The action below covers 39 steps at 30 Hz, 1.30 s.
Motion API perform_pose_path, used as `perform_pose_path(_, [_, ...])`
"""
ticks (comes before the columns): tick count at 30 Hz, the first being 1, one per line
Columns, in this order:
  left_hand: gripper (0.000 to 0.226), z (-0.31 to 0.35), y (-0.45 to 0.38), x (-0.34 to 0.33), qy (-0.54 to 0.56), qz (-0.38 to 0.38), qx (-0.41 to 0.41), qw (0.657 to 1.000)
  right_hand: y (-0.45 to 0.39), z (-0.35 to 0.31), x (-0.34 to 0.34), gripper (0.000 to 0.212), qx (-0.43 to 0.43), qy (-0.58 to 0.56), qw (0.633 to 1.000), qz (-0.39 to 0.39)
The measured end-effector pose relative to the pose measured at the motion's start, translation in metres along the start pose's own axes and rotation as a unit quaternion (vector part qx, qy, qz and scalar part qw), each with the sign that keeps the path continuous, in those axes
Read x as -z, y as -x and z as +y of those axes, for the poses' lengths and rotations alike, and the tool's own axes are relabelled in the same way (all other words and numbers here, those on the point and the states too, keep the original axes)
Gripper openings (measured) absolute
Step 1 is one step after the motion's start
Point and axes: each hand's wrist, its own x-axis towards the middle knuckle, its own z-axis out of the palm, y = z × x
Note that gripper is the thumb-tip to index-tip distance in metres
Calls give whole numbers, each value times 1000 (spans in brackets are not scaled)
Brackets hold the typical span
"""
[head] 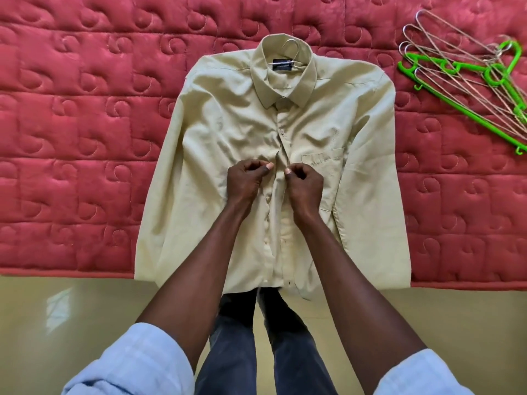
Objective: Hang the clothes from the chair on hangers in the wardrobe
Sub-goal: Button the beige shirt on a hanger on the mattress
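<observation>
A beige long-sleeved shirt (228, 124) lies flat, front up, on a red quilted bed. A wire hanger is inside it; its hook (293, 48) pokes out at the collar. My left hand (247, 178) pinches the left edge of the button placket at mid-chest. My right hand (304, 182) pinches the opposite edge, a few centimetres away. The placket is closed above my hands. The shirt's hem hangs slightly over the bed's front edge.
The red quilted bed cover (85, 124) fills the upper view. A pile of wire hangers (456, 67) with a green plastic hanger (445, 67) lies at the top right. Below the bed edge are a tan floor (85, 323) and my legs in dark trousers.
</observation>
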Motion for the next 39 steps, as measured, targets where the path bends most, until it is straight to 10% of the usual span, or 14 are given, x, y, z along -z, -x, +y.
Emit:
perform_pose_path(10, [7,-10,0,-17,-6,57,19,998,-5,0,-1,14,-42,-92,987,-128])
perform_pose_path(39, [9,-17,-2,-8,-1,14,7,1000,-5,6,-13,7,-99,-147,981,-77])
